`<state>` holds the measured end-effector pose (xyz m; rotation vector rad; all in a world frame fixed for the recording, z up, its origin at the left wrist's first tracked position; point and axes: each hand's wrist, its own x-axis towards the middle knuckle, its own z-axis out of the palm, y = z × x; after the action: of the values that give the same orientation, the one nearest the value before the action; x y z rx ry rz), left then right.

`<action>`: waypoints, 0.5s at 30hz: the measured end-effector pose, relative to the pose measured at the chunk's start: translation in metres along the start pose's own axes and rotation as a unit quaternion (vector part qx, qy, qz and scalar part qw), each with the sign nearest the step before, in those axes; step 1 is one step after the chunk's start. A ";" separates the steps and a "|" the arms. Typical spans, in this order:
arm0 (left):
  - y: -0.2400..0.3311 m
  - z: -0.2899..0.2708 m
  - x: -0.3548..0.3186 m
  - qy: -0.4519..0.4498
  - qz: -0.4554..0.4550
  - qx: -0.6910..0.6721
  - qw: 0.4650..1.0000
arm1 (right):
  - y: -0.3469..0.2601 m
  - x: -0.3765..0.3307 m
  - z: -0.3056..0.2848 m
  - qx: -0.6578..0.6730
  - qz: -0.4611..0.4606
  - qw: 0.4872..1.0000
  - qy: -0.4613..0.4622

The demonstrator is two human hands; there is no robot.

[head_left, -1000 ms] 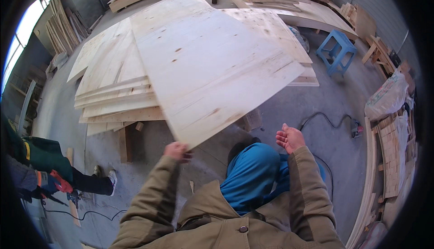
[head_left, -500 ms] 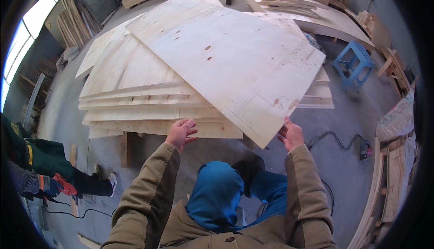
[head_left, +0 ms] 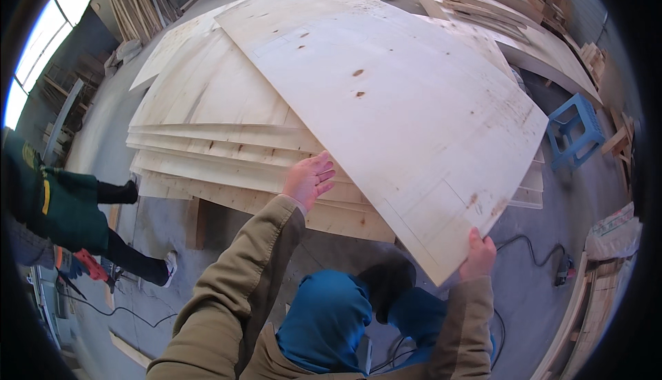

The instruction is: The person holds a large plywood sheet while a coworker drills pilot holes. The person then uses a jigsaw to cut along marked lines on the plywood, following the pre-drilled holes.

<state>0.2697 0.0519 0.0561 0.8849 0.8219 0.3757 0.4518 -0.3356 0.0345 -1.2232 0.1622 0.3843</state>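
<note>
A large pale plywood sheet (head_left: pixel 407 118) with brown knots lies skewed across a stack of plywood sheets (head_left: pixel 221 132), its near corner jutting out over the floor in front of me. My right hand (head_left: pixel 477 256) grips the sheet's right edge close to that corner, thumb on top and the other fingers partly hidden. Beside the sheet's left edge is my left hand (head_left: pixel 309 180), open with fingers stretched out, above the front edges of the stack. Whether its fingertips touch the sheet I cannot tell.
At left a person in a dark green garment (head_left: pixel 72 201) is near a red power tool (head_left: pixel 95 264) with a cord. A blue plastic stool (head_left: pixel 576 132) stands at right. Another tool (head_left: pixel 565 270) and its cable lie on the floor. A wooden block (head_left: pixel 196 225) supports the stack.
My left hand has reached forward to the sheet's left edge. My right hand has closed on the right edge. The sheet's near corner appears closer and further right, partly because the view shifted.
</note>
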 end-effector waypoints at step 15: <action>-0.033 0.018 0.036 -0.024 -0.039 -0.158 0.986 | -0.074 0.003 -0.220 -0.163 0.036 0.981 0.098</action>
<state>0.3057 0.0443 0.0187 0.5627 0.7251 0.4014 0.5004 -0.5624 0.0238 -1.5823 0.3234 0.3620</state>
